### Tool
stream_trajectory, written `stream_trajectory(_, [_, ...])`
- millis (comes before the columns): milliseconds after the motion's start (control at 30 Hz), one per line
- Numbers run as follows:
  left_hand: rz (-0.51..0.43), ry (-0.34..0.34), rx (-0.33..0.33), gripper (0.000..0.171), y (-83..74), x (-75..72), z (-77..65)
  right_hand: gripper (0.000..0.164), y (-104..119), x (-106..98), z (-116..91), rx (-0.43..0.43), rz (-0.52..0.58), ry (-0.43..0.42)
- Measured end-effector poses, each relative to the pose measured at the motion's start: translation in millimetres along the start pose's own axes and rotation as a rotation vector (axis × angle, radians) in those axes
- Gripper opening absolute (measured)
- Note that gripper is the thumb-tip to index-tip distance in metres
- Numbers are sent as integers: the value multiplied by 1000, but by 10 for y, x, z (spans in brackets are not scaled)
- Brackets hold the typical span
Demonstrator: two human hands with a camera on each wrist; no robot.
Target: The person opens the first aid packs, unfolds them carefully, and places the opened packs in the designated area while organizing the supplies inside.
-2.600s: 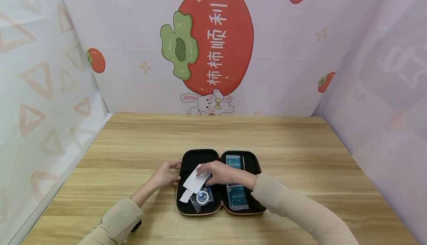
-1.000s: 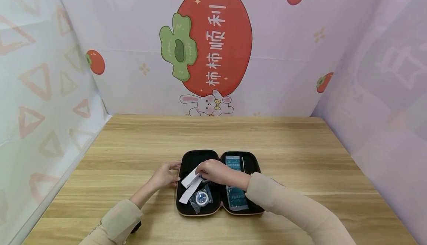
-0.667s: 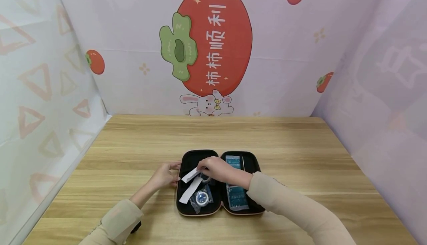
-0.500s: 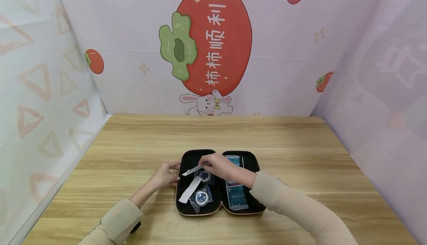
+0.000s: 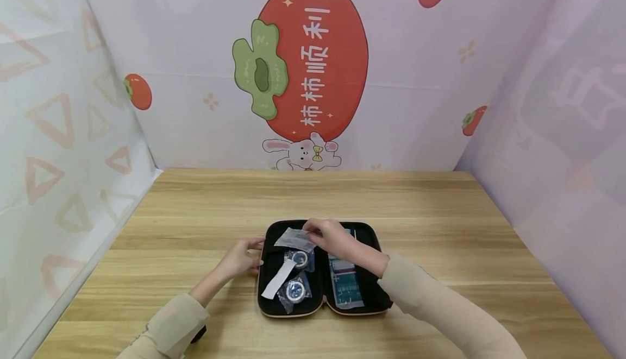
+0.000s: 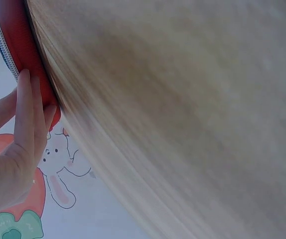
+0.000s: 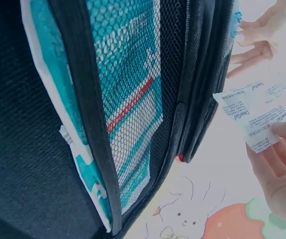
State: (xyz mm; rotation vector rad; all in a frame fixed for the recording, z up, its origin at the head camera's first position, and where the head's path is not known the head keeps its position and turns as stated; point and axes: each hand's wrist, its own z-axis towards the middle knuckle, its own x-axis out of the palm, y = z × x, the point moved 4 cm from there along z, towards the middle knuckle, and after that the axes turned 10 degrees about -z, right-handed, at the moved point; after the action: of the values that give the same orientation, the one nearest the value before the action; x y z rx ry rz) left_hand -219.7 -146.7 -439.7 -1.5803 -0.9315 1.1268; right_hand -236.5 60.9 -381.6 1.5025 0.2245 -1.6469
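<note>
A black zippered case (image 5: 267,247) lies unfolded on the table; its outer side (image 6: 21,35) looks red in the left wrist view. My left hand (image 5: 239,257) rests with fairly straight fingers against the left side. Above the case's left half, my right hand (image 5: 332,238) pinches a small white sachet (image 5: 295,238) by its right end. Print covers the sachet (image 7: 255,117) in the right wrist view. Below it are two white rings in clear bags, an upper ring (image 5: 300,260) and a lower ring (image 5: 295,291). A white strip (image 5: 277,279) lies beside them.
The right half of the case holds teal packets (image 5: 347,288) behind a black mesh pocket (image 7: 170,59). A thin white stick (image 5: 355,234) shows near its top. A wooden table (image 5: 205,196) extends around the case, with a printed backdrop (image 5: 406,131) behind.
My right hand has lifted the sachet up and to the right, turning it flat. The upper bagged ring, hidden before, now shows. My left hand has stayed at the case's side.
</note>
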Motion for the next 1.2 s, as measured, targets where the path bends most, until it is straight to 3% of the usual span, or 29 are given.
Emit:
stream_trajectory(400, [1, 19, 21, 56, 8, -3, 1, 17, -196, -131, -151, 156, 154, -51])
stream_trajectory(867, [-8, 12, 6, 57, 6, -3, -1, 16, -477, -217, -333, 403, 255, -133])
stream_trajectory(1200, [10, 8, 0, 57, 14, -4, 6, 17, -664, -303, -513, 598, 417, -154])
